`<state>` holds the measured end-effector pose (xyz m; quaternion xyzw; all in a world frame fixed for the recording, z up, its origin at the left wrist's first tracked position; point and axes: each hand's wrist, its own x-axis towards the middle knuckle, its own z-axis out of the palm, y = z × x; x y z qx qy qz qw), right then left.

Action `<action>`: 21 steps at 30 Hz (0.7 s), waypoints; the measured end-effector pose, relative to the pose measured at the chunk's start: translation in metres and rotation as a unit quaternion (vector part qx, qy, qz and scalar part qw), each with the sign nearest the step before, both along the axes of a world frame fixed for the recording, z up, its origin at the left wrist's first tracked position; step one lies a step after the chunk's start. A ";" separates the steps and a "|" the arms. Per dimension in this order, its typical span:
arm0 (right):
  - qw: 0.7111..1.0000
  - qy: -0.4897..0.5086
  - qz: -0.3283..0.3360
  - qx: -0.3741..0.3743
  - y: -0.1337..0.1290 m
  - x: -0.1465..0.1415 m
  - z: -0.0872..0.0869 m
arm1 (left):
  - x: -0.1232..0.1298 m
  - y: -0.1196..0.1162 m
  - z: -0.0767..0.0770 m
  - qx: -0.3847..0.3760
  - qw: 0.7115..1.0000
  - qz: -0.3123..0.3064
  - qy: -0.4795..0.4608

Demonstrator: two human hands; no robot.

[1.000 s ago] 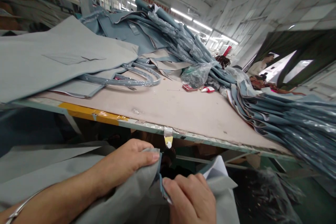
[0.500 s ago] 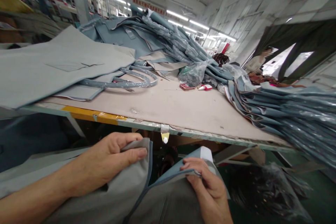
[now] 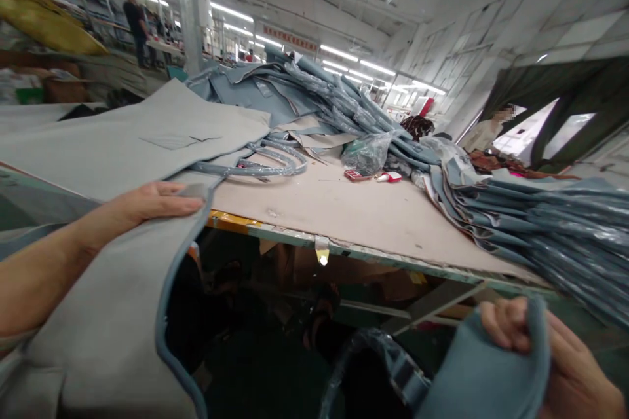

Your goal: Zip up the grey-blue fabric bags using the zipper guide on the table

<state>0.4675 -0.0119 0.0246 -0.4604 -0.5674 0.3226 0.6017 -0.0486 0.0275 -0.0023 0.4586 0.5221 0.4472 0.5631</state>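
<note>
My left hand [image 3: 152,204] pinches the upper edge of a grey fabric piece [image 3: 118,288] trimmed with blue binding, thumb on top. That fabric hangs down across the lower left, its blue edge curving toward the bottom of the view. At the lower right, my right hand [image 3: 550,347] has its fingers wrapped over the folded end of a blue fabric panel [image 3: 481,373]. Beside this panel hangs a plastic-wrapped blue strap [image 3: 361,347] with a buckle-like part. Whether the two held parts join is hidden below the frame.
On the table [image 3: 354,209] lie a flat grey piece [image 3: 162,124] with a pocket, looped wrapped straps [image 3: 280,163], a red box [image 3: 356,175] and a small red-and-white bottle [image 3: 389,177]. Stacked blue pieces [image 3: 540,209] cover the right side. A person [image 3: 135,26] stands far left.
My hands have moved well apart: the left up and leftward with the grey fabric, the right down and rightward with the blue panel. The wrapped strap has come into view.
</note>
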 end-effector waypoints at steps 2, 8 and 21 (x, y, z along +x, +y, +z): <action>0.996 -0.024 0.063 -0.051 0.012 -0.032 0.014 | 0.037 0.002 0.006 -0.009 0.994 -0.104 -0.011; 0.975 -0.131 0.144 -0.103 0.051 -0.113 0.000 | 0.122 0.022 0.000 -0.005 0.959 -0.283 0.010; 0.938 -0.312 0.148 0.017 0.066 -0.136 -0.041 | 0.141 0.050 -0.039 -0.033 0.925 -0.374 -0.049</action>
